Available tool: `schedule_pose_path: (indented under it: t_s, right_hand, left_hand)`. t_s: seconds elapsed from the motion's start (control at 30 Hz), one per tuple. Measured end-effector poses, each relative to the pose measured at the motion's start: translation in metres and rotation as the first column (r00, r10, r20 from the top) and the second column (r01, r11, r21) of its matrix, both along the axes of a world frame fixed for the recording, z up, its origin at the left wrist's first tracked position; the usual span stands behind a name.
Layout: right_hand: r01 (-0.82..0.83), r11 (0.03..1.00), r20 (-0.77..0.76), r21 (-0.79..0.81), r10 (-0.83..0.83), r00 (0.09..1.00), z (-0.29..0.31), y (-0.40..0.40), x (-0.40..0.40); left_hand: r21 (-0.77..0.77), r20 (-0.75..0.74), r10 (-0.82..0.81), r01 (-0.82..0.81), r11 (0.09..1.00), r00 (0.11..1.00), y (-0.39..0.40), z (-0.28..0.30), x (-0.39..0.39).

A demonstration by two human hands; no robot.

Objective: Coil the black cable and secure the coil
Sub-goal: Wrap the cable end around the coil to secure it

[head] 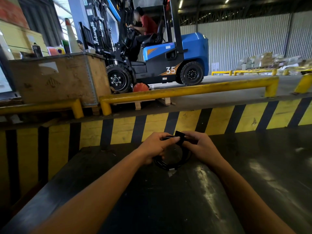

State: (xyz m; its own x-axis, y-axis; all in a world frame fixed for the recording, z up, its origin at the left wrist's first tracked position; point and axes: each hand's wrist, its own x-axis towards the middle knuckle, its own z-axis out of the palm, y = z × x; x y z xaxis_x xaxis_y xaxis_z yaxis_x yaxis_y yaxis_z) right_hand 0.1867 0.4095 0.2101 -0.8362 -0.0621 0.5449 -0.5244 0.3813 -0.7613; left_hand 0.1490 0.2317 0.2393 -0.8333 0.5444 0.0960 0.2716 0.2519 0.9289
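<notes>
The black cable (170, 163) is wound into a round coil and hangs between both hands above a dark, shiny surface (177, 200). My left hand (154, 146) grips the coil's left side, thumb stretched across its top. My right hand (200, 146) pinches a black strap (180, 136) that wraps the top of the coil, with one strap end sticking up. A short white piece shows at the coil's bottom (171, 170). The coil's upper part is hidden by my fingers.
Behind the surface runs a yellow-and-black striped edge (185, 122) with yellow guard rails (185, 91) on top. Beyond them a person drives a blue forklift (168, 58). A wooden crate (59, 78) stands at the left, with bottles and a traffic cone behind it.
</notes>
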Motion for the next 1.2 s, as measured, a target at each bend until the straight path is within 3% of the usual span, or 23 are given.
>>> schedule_pose_path:
  t_s: [0.13, 0.33, 0.47, 0.7, 0.87, 1.03, 1.1, 1.2]
  right_hand:
    - [0.028, 0.999, -0.03, -0.025, -0.029, 0.999, -0.005, -0.004, 0.002]
    - [-0.108, 0.994, 0.117, -0.026, 0.11, 0.987, -0.01, -0.001, 0.003]
    - [0.04, 0.998, 0.04, 0.055, -0.042, 0.998, -0.014, -0.002, 0.001]
    - [0.125, 0.992, -0.058, -0.016, -0.126, 0.99, -0.017, 0.003, 0.0]
    - [0.271, 0.961, -0.166, -0.047, -0.275, 0.947, -0.023, 0.001, 0.003]
    - [0.403, 0.909, -0.201, -0.105, -0.416, 0.887, -0.03, 0.005, 0.001]
    - [0.435, 0.9, -0.24, -0.014, -0.426, 0.873, -0.037, 0.005, 0.001]
    - [0.497, 0.843, -0.376, 0.204, -0.401, 0.835, -0.048, 0.002, 0.003]
  left_hand:
    - [0.029, 0.025, 0.018, -0.019, 0.999, 1.0, -0.002, -0.005, -0.002]
    - [0.013, 0.03, 0.071, -0.071, 0.997, 0.997, -0.003, -0.015, -0.005]
    - [-0.019, 0.001, 0.058, -0.058, 0.998, 0.998, -0.001, -0.018, -0.006]
    - [-0.073, -0.021, -0.049, 0.047, 0.996, 0.999, 0.0, -0.022, -0.007]
    - [-0.053, 0.125, -0.15, 0.157, 0.986, 0.981, -0.005, -0.027, -0.006]
    - [0.199, 0.466, -0.157, 0.07, 0.978, 0.871, -0.015, -0.047, 0.002]
    - [0.211, 0.495, -0.094, -0.015, 0.977, 0.864, -0.012, -0.056, 0.005]
    - [0.102, 0.439, 0.046, -0.101, 0.99, 0.897, -0.006, -0.066, 0.009]
